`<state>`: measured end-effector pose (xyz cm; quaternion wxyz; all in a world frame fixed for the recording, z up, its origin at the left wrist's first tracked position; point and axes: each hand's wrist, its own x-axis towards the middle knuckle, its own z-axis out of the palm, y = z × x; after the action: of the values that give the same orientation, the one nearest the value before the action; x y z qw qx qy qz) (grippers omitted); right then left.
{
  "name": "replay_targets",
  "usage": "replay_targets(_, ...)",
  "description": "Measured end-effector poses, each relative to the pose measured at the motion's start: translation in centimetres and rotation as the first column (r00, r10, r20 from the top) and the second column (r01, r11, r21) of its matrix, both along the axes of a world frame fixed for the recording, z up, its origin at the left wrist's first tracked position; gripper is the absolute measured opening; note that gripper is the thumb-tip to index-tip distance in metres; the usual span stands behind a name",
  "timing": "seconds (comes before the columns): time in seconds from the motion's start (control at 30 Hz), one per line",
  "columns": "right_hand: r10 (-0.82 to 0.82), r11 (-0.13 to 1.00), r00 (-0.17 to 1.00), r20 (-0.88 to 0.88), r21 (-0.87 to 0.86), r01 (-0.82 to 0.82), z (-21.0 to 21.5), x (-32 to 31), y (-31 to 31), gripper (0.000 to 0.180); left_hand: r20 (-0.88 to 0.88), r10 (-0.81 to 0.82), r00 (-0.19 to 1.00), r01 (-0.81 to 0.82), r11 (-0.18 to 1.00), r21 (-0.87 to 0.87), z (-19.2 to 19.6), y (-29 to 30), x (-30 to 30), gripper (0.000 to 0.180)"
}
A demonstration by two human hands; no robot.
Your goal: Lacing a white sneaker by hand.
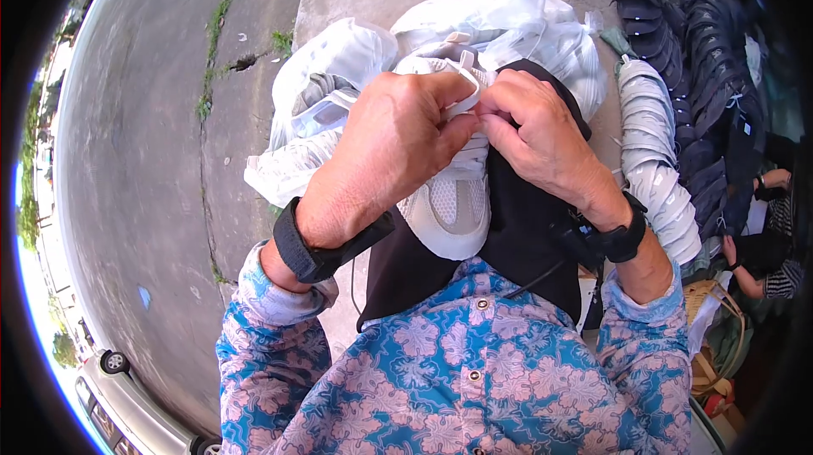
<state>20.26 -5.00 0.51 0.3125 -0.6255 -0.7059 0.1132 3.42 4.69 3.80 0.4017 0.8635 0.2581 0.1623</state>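
A white and grey sneaker [445, 213] rests on my lap over dark cloth, its toe pointing toward me. Above its tongue, my left hand [389, 137] pinches a white shoelace [466, 99] that forms a loop near the thumb and forefinger. My right hand [542, 133] meets it from the other side, thumb and forefinger pressed together at the lace. The fingertips of both hands nearly touch. My hands hide much of the shoe's lacing.
White plastic bags [525, 27] with pale shoes lie beyond my knees. At right stand nested stacks of white shoe uppers [648, 124] and dark shoe uppers [711, 57]. Another person's hand [730, 250] shows at far right, near a woven basket [699, 298]. A car [127, 408] stands lower left.
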Motion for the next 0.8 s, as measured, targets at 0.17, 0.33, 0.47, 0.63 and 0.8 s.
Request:
replay_targets(0.17, -0.045, 0.992, 0.892, -0.449, -0.124, -0.012, 0.2, 0.4, -0.5, 0.011, -0.055, 0.015, 0.998, -0.01, 0.996, 0.087, 0.4, -0.4, 0.7, 0.025)
replay_targets(0.33, -0.066, 0.993, 0.868, -0.492, -0.122, 0.006, 0.1, 0.2, -0.6, 0.009, -0.084, 0.027, 0.996, -0.014, 0.987, 0.158, -0.4, -0.4, 0.7, 0.022)
replay_targets(0.47, -0.063, 0.992, 0.863, -0.502, -0.126, 0.0, 0.2, 0.2, -0.6, 0.007, -0.089, -0.054, 0.995, 0.075, 0.966, 0.249, -1.2, 0.1, 0.7, 0.016)
replay_targets(0.63, -0.075, 0.995, 0.852, -0.519, -0.089, 0.033, -0.4, 0.4, -1.2, 0.007, -0.132, -0.096, 0.987, 0.072, 0.982, -0.176, 0.6, 0.1, 0.7, 0.015)
replay_targets(0.8, -0.021, 0.999, 0.938, -0.346, -0.048, 0.005, -0.1, 0.4, -1.5, 0.012, -0.156, -0.022, 0.988, -0.06, 0.862, -0.503, 0.5, 0.5, 0.4, 0.023)
